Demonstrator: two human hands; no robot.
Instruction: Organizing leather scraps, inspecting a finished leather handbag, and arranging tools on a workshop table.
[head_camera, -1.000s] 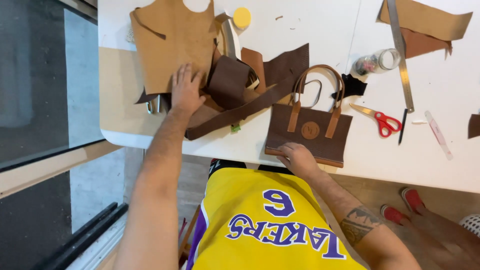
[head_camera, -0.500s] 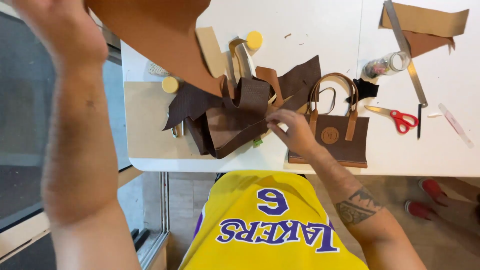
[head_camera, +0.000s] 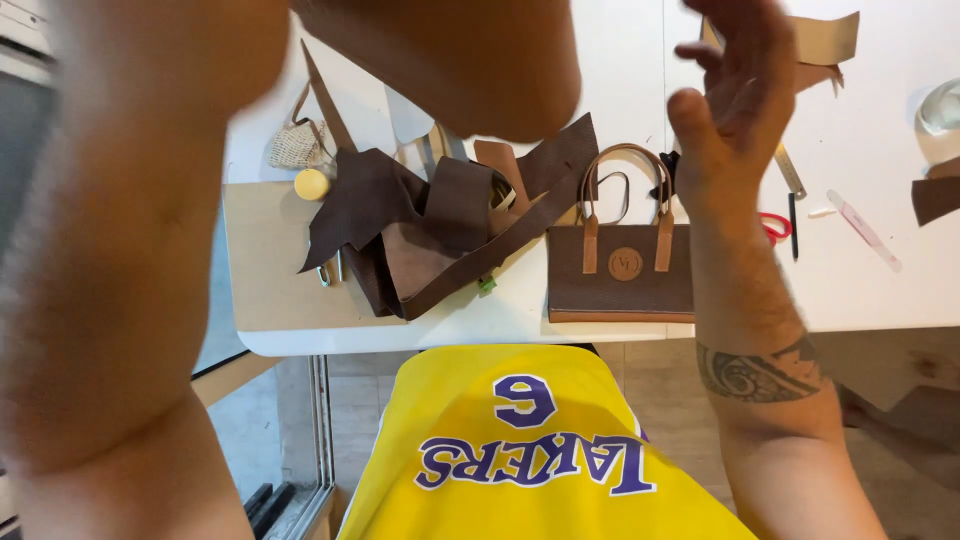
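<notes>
Up go both hands above the table (head_camera: 880, 290).
The right hand (head_camera: 735, 105) is open and empty; the left hand is hidden, so I cannot tell. The little brown bag (head_camera: 620, 270) looks finished, leather scraps (head_camera: 420, 225) wait.

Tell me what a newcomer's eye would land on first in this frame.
The raised right hand, open and empty, fills the upper right, while a blurred tan leather piece hangs at top centre, its holder out of frame. Below them on the white table sits a small brown handbag with tan handles, beside a heap of dark brown leather offcuts.
</notes>
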